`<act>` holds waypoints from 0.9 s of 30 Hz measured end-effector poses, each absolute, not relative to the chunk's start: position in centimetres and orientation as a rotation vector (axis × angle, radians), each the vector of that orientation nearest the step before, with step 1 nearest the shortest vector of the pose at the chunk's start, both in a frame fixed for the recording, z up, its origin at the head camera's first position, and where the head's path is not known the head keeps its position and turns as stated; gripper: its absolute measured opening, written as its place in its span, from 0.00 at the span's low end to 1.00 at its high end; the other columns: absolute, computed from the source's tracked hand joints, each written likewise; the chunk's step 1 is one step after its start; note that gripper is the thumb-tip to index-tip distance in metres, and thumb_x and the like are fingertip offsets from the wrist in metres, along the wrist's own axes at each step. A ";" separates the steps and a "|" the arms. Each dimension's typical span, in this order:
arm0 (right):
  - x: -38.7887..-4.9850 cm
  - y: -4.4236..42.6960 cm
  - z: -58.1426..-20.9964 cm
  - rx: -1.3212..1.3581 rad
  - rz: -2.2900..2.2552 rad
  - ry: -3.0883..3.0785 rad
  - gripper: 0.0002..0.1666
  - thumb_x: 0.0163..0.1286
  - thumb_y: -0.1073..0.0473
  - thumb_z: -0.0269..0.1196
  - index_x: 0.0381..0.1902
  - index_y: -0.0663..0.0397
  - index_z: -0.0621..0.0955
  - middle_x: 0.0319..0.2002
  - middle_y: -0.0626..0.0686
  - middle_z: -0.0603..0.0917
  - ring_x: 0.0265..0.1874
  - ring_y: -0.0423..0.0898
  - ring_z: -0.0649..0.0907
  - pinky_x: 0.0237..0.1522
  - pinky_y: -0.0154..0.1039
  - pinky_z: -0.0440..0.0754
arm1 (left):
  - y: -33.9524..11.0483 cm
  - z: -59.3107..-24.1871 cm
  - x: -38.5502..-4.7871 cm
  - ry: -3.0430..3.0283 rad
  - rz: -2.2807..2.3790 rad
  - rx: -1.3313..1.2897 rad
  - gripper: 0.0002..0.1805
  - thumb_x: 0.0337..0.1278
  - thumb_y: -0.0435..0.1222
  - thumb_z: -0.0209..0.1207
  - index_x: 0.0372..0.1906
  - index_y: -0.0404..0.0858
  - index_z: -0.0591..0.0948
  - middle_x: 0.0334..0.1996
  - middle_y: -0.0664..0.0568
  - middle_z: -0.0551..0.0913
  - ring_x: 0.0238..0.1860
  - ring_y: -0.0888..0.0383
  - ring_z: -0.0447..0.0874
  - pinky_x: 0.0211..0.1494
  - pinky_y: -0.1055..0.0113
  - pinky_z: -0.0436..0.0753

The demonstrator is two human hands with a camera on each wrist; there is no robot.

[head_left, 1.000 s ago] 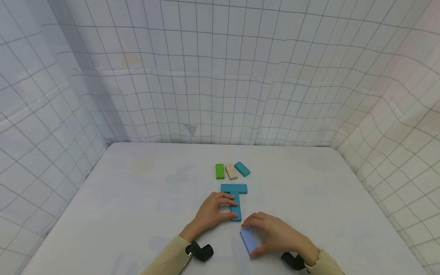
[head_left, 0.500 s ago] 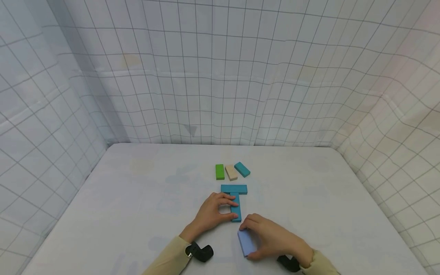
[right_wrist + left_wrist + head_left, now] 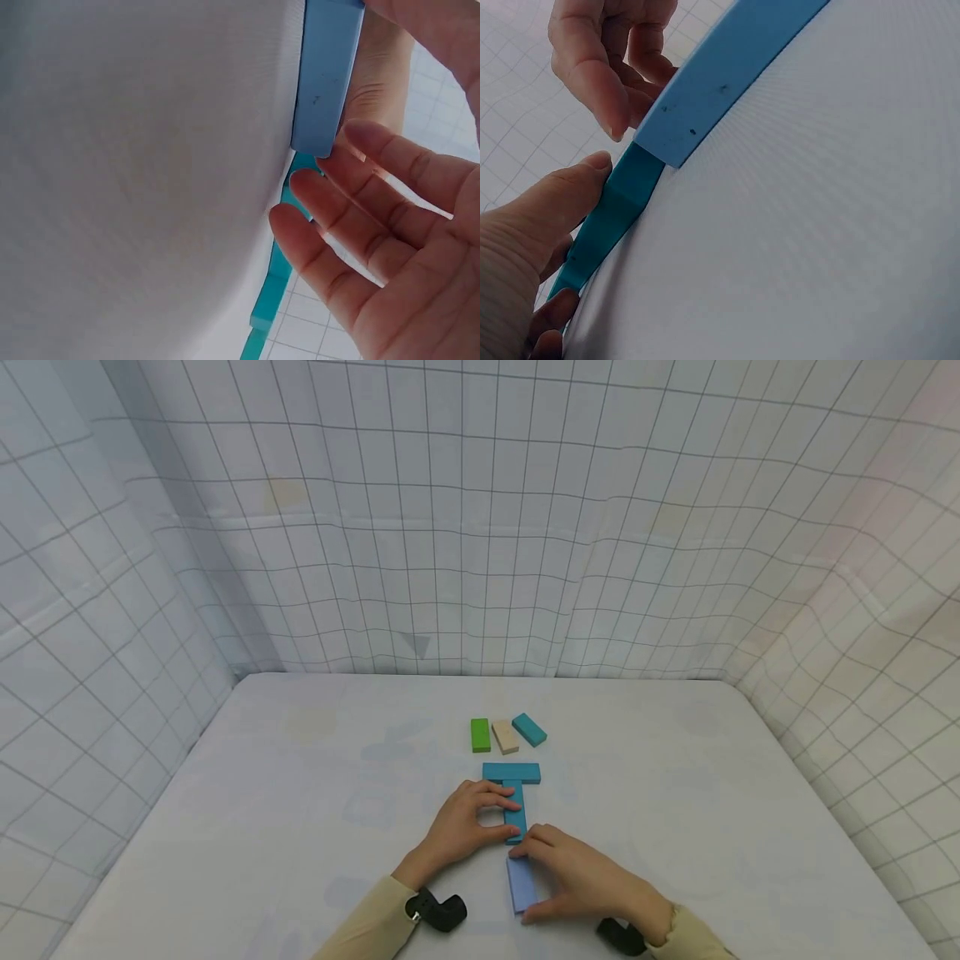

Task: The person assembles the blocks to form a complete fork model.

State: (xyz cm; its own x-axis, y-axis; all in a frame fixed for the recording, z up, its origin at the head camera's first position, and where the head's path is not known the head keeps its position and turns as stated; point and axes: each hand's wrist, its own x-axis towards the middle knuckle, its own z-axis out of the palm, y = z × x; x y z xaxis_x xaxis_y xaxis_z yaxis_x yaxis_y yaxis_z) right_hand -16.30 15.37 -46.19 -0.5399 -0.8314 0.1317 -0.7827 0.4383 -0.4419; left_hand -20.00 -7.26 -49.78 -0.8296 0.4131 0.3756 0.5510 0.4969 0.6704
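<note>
Pale-blue block pinched lengthwise, right fingers parted.

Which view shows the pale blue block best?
The head view: the pale blue block shows almost end to end. Left wrist crops its speckled side; right wrist shows a marked side reaching the frame's top.

Head view above — wrist views close.

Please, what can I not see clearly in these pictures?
Head view: parts of the blue block the left hand touches, under its fingers.
Head view: part of the light-blue block, behind the right hand.
Left wrist view: that block's near end, cut off by top edge.
Left wrist view: dark marks, too small to identify.
</note>
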 end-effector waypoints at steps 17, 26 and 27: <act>-16.1 15.9 -46.4 -1.519 -0.733 2.602 0.30 0.58 0.41 0.68 0.54 0.51 0.79 0.52 0.44 0.74 0.51 0.38 0.74 0.53 0.36 0.74 | -7.3 -49.9 -20.2 -2.591 -1.227 -0.829 0.17 0.46 0.50 0.70 0.44 0.51 0.87 0.51 0.62 0.79 0.49 0.61 0.72 0.51 0.61 0.73; -16.0 15.8 -46.2 -1.574 -0.617 2.692 0.30 0.59 0.40 0.67 0.52 0.53 0.82 0.50 0.46 0.77 0.50 0.39 0.75 0.51 0.37 0.74 | -7.3 -50.0 -20.3 -2.589 -1.217 -0.835 0.18 0.46 0.51 0.69 0.44 0.51 0.87 0.51 0.62 0.79 0.49 0.62 0.72 0.51 0.61 0.73; -16.0 15.8 -46.1 -1.577 -0.608 2.698 0.30 0.59 0.40 0.67 0.52 0.53 0.82 0.50 0.46 0.77 0.50 0.40 0.75 0.51 0.37 0.74 | -7.3 -50.0 -20.3 -2.590 -1.219 -0.836 0.18 0.46 0.51 0.69 0.44 0.51 0.87 0.51 0.62 0.79 0.49 0.62 0.72 0.51 0.61 0.72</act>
